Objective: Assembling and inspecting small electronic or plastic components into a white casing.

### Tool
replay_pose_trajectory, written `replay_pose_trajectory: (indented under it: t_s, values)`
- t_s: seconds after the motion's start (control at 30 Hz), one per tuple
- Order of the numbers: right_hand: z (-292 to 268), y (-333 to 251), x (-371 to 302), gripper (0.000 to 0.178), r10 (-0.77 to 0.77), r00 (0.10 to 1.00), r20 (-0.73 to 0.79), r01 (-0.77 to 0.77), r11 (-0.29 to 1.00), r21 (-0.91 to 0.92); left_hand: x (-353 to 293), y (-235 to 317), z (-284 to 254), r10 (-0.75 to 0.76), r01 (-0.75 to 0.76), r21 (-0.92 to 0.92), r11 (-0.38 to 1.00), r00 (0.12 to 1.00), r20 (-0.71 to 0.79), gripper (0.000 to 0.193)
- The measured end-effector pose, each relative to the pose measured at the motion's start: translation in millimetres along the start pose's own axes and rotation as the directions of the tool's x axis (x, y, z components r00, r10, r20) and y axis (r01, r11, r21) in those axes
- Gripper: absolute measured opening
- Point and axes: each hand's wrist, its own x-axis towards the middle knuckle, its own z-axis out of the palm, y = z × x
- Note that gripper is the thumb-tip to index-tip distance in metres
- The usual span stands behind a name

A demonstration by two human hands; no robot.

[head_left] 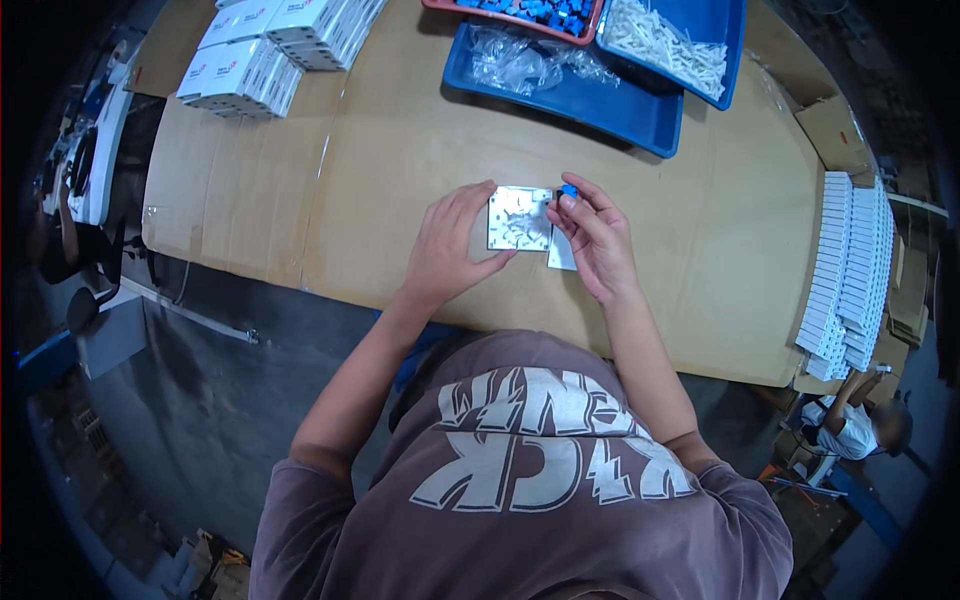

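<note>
My left hand (447, 240) grips the left side of a square plate-like piece (520, 219), thumb at its near edge and fingers at its far corner. The top of this piece is silvery and glossy, with small marks or parts that I cannot make out. Just right of it, my right hand (601, 232) pinches a small blue and black part (568, 192) between thumb and fingers, above the plate's right edge. Beneath that hand lies a flat white piece (561, 254), partly covered by the plate and the fingers.
Ahead stand a blue tray (630, 125) with clear plastic bags, a red bin (490, 13) of blue parts and a blue bin (722, 98) of white pieces. White boxes (240, 75) are stacked far left; more white boxes (845, 270) line the right edge. Another person (850, 425) is at right.
</note>
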Motion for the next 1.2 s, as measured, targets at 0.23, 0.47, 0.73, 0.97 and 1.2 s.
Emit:
replay_pose_trajectory:
  t_s: [0.23,0.47,0.73,0.97,1.2]
  values:
    - [21,4,6,0.037,-0.269,0.954,0.13,0.299,0.847,-0.439,-5,3,-2,0.0,0.0,0.005,1.0,1.0,0.005,0.084]
    - [24,22,17,0.032,-0.329,0.822,0.465,0.554,0.276,-0.785,-5,2,-1,-0.05,0.05,-0.039,0.998,0.999,-0.004,0.084]
    - [23,38,25,0.029,-0.343,0.75,0.565,0.625,0.089,-0.775,-5,-1,-2,-0.041,0.041,-0.039,0.998,0.999,-0.002,0.086]
    - [22,44,26,0.025,-0.378,0.724,0.577,0.641,0.059,-0.766,-6,-3,-1,-0.035,0.035,-0.037,0.999,0.999,0.003,0.087]
    - [32,35,6,0.032,-0.278,0.738,0.615,0.515,-0.357,-0.78,-5,-5,2,-0.015,0.015,-0.014,1.0,1.0,0.024,0.088]
